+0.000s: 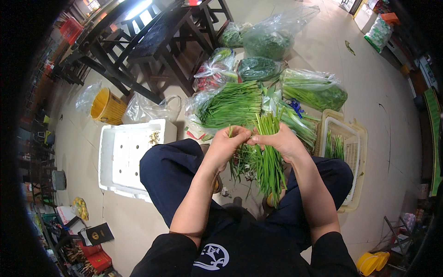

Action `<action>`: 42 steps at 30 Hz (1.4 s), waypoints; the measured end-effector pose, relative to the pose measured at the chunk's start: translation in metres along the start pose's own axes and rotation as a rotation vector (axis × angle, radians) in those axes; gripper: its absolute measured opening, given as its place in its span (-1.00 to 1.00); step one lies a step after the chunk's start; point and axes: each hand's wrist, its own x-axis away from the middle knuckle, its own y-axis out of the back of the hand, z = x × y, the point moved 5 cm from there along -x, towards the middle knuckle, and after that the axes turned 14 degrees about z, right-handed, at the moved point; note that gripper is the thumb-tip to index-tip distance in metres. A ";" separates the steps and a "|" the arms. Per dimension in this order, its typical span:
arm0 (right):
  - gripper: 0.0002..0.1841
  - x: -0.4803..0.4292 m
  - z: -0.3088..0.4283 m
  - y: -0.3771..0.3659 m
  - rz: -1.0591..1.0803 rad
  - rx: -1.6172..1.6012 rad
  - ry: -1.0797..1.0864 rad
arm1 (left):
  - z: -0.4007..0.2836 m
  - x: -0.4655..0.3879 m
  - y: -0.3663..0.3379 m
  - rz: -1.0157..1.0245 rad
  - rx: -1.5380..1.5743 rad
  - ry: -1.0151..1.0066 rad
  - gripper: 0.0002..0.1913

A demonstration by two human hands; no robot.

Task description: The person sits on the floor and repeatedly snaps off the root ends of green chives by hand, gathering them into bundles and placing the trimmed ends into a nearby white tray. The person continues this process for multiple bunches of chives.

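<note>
My right hand is closed around a loose bunch of garlic chives, which hangs down between my knees with its pale cut ends upward. My left hand is beside it, thumb and finger pinched on a thin chive stalk. The fingertips of both hands meet at the bunch's left side; what is between them is too small to make out. Below the hands, leafy scraps lie on the floor. Just beyond them, a large pile of chives rests on clear plastic.
A white foam box stands left, a yellow bin behind it. To the right, a cream plastic basket holds some chives. Bagged greens and a bag of red peppers lie ahead, near a dark wooden bench.
</note>
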 end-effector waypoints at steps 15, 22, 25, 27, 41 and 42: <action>-0.67 0.007 0.006 -0.005 -0.071 -0.009 0.015 | -0.015 0.007 0.024 -0.409 0.013 -0.248 -0.77; -0.75 0.004 0.003 -0.008 0.023 -0.013 0.026 | -0.005 0.000 -0.005 -0.054 -0.039 -0.126 -0.80; -0.77 0.005 0.003 -0.009 0.055 -0.029 0.041 | -0.005 0.000 -0.004 -0.005 0.032 -0.113 -0.84; -0.77 0.005 0.004 -0.009 0.072 -0.065 0.032 | -0.003 0.002 0.000 -0.019 0.040 -0.051 -0.86; -0.77 0.010 0.006 -0.010 0.123 -0.155 -0.048 | -0.002 0.006 0.006 -0.073 -0.126 0.019 -0.85; -0.77 0.009 0.006 -0.010 0.127 -0.159 -0.033 | 0.001 0.006 0.002 -0.032 -0.090 0.031 -0.84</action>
